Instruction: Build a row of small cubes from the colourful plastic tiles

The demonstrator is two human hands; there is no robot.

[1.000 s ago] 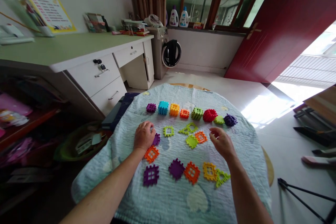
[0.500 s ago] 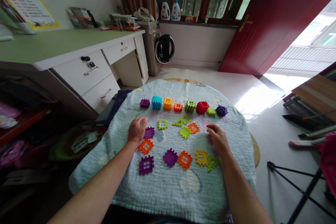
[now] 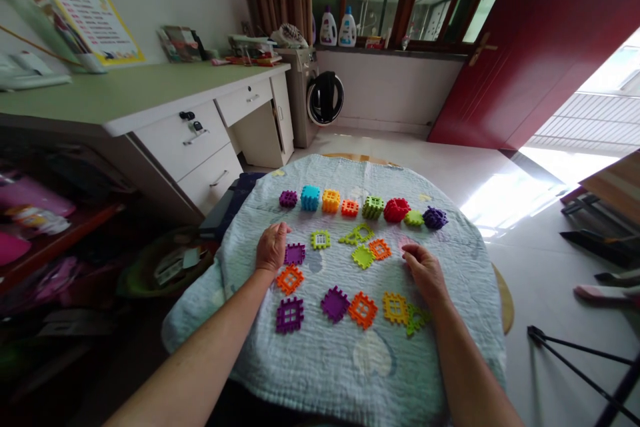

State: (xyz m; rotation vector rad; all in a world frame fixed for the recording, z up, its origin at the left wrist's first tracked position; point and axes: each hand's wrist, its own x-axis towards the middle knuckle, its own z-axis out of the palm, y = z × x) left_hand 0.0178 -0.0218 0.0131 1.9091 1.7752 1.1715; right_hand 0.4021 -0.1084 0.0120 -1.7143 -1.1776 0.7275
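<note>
My left hand (image 3: 273, 247) rests on the cloth with its fingers curled in, right beside a purple interlocking tile (image 3: 295, 253); nothing shows in it. My right hand (image 3: 425, 270) is loosely closed on the right side, fingertips together, and I see nothing between them. Near it lie an orange tile (image 3: 380, 249), a yellow window tile (image 3: 395, 307) and a green openwork piece (image 3: 416, 320). Below my left hand are an orange tile (image 3: 290, 279) and a purple window tile (image 3: 290, 315). Mid-table sit a purple solid tile (image 3: 335, 304) and an orange window tile (image 3: 363, 310).
Across the back of the cloth-covered round table (image 3: 320, 363) runs a row of stacked tiles, including a blue stack (image 3: 311, 198) and a red stack (image 3: 397, 210). A desk (image 3: 165, 90) stands left, a washing machine (image 3: 304, 97) behind, black tripod-like legs (image 3: 575, 345) right.
The whole view has shifted slightly, so everything appears further right and a little lower. Both hands and the tiles keep their places on the table.
</note>
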